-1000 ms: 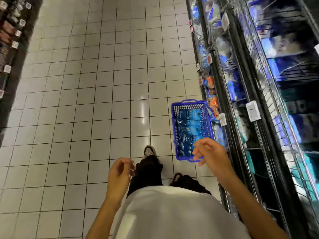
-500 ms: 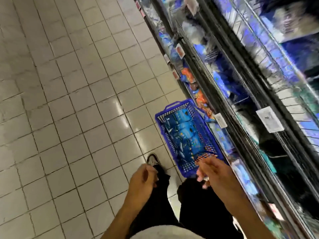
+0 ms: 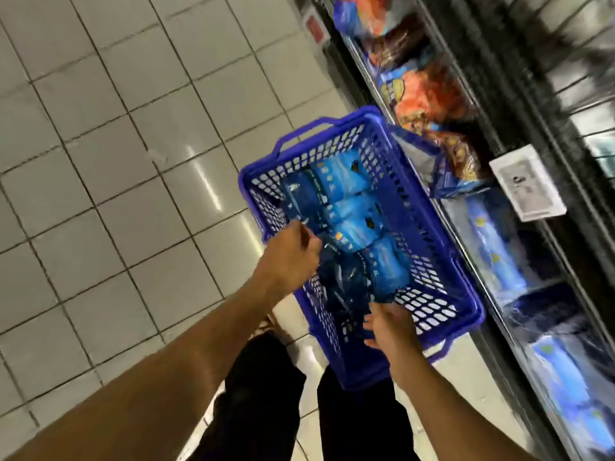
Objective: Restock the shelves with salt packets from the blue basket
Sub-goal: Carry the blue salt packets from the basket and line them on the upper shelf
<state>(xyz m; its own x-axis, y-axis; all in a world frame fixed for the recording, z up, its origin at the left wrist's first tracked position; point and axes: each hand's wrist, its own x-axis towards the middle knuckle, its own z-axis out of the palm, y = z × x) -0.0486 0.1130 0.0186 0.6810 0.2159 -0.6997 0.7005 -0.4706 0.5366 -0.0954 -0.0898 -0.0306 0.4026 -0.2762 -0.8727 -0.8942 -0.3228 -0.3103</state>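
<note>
Both hands have dropped into the basket (image 3: 429,261): left hand (image 3: 289,257) apparently pinching a packet (image 3: 336,281), right hand (image 3: 389,331) fingers spread; pickup starting.

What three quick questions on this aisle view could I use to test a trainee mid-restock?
1. True or false: the basket stands on the floor beside the shelves.
2. Which of the hands is over the basket's near end, fingers spread: A) left hand B) right hand?
3. Fill in: the packets in the basket are mostly ____ in colour.

Key: 1 true; 2 B; 3 blue.
</note>
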